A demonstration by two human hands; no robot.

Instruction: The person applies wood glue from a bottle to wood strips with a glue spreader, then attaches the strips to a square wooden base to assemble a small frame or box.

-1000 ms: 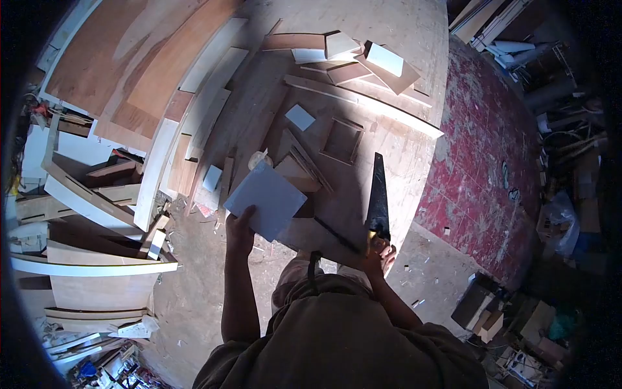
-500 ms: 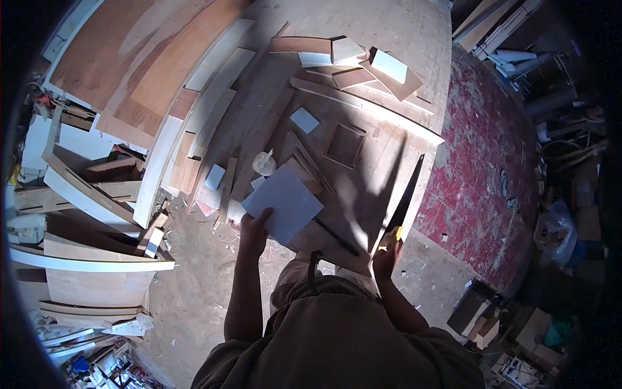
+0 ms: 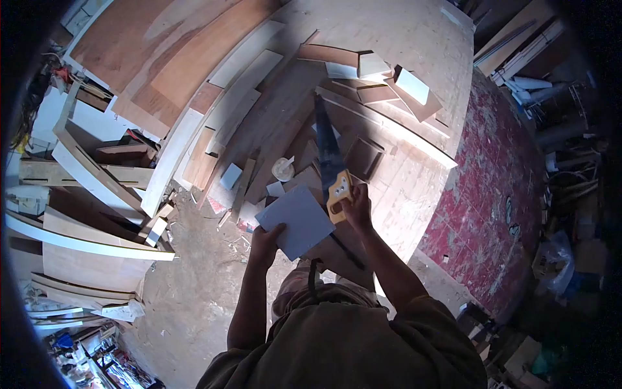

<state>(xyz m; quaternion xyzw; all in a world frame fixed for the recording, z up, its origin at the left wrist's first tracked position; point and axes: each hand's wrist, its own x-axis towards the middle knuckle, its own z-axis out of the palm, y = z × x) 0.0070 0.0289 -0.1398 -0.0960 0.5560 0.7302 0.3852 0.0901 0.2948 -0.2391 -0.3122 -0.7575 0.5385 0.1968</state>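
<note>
My left hand [image 3: 264, 245] grips the lower left edge of a flat, pale rectangular panel [image 3: 295, 222], thumb on top. My right hand [image 3: 357, 209] is closed round the yellow handle of a hand saw [image 3: 332, 155]. The saw's dark blade points away from me over the worktable, and its handle is close to the panel's right corner. Beyond the panel stands a small white cup [image 3: 283, 169] with a stick in it. A small square wooden frame [image 3: 365, 157] lies right of the blade.
Long wooden strips [image 3: 240, 84] lie at the table's left, and a long batten [image 3: 395, 129] crosses its right part. Wood offcuts [image 3: 376, 67] lie at the back. Curved boards [image 3: 97, 243] are stacked at the left. A red, worn surface [image 3: 486, 194] is at the right.
My right hand has swung the saw from the table's right edge to the middle, beside the panel. The panel has moved slightly right and down in view. The whole view has shifted a little.
</note>
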